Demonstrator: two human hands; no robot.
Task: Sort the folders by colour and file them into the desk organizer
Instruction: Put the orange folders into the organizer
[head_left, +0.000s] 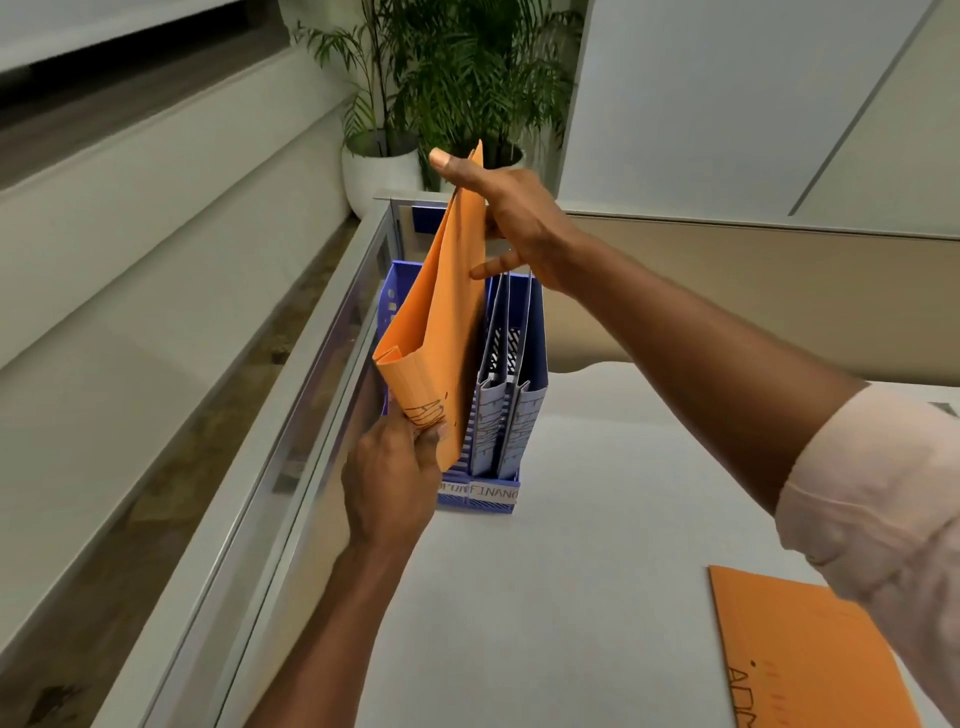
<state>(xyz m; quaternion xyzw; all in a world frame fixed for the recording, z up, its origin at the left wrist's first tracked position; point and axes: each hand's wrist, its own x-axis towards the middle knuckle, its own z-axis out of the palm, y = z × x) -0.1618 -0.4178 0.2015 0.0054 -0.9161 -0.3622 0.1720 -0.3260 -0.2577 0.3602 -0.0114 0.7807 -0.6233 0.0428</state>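
Flat orange folder (800, 649) lies near slatted blue plastic organizer (498, 499)

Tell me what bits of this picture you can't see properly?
- Writing on the held orange folder: head view, partly covered by the left hand.
- Label strip on the blue organizer: left end hidden by that hand, letters upside down.
- Second orange folder on the desk: cut off by the bottom edge and the right sleeve.
- Right hand: fingers behind the folder hidden.
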